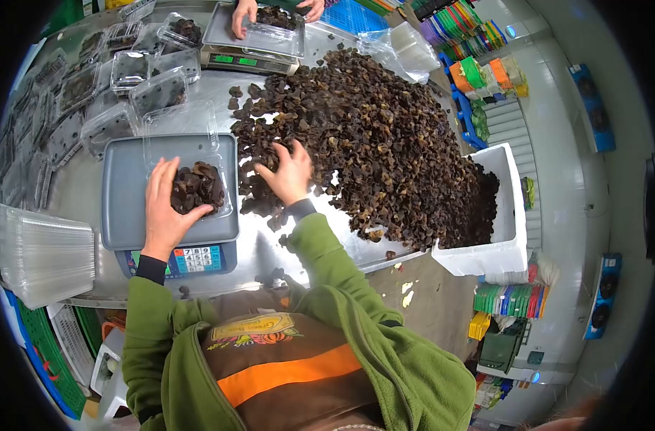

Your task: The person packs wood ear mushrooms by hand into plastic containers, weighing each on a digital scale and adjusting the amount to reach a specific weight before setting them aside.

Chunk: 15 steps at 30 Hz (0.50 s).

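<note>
My left hand (166,205) is cupped with thumb and fingers apart at the left side of a small heap of dark brown wood ear mushrooms (199,188). The heap lies in a clear plastic clamshell box (225,194), whose lid stands open at the back. Under the box is the grey pan (119,179) of a digital scale with a keypad (197,258). My right hand (290,172) hovers at the near left edge of a big pile of the same mushrooms (370,136), fingers spread; no mushroom is visible in it.
Filled clamshell boxes (76,90) crowd the metal table's left side, with nested empty ones (46,255) nearer me. A white foam box (510,208) lies tipped at the pile's right. Across the table, another person's hands (245,16) are over a second scale (250,61).
</note>
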Motion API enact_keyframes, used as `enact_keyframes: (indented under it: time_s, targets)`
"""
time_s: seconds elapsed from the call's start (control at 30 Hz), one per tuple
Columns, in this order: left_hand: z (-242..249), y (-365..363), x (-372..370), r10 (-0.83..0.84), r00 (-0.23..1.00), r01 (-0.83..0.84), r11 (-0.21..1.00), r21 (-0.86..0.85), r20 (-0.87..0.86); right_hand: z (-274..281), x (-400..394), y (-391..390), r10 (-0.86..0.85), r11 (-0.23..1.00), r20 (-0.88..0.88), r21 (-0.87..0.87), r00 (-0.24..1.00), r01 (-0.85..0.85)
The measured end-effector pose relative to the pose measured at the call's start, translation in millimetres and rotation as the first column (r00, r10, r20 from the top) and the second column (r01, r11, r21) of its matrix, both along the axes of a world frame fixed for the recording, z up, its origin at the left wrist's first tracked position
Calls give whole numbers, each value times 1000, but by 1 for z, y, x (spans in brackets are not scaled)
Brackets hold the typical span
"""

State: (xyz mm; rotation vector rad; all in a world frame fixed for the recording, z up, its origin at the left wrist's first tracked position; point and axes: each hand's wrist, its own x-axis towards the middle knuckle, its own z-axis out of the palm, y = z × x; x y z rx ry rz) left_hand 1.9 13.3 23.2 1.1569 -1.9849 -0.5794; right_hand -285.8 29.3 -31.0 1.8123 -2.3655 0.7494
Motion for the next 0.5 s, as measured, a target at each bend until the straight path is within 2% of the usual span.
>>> enact_keyframes:
  time_s: [0.03,0.07,0.1,0.17,0.23,0.27,0.3,0.37,0.43,0.47,0.5]
  targets:
    - [2,-1,3,7,1000,-7,1000,0,2,-18,-10,11,-147,954,-56,255,988,156]
    - [3,-2,7,98,992,-99,995,-4,-74,-28,-16,26,-154,912,36,389,987,128]
    - [3,-1,11,191,970,-193,981,0,-150,-58,-30,44,-18,923,26,384,999,6]
    - [3,-6,25,245,956,-255,966,-49,-163,-60,-25,63,-24,878,44,479,999,0]
    - [6,-9,41,340,919,-358,931,-65,-198,-68,-32,75,-38,930,66,367,997,11]
    - [7,-10,51,378,907,-398,914,-85,-185,-74,-37,78,-27,969,48,246,998,14]
    - [7,-11,61,396,902,-414,907,-82,-172,-72,-36,77,-30,994,114,110,993,18]
    - [7,-11,81,478,856,-495,867,-50,-198,-61,-42,74,-62,997,197,52,978,52]
    - [13,-6,94,516,837,-535,841,-76,-181,-46,-50,66,-72,997,394,28,916,67]
    - [13,-6,100,537,813,-559,829,-40,-224,-39,-51,61,-64,994,344,-60,937,90]
    - [14,-7,105,555,787,-577,817,-6,-270,-32,-51,56,-14,992,390,-107,921,61]
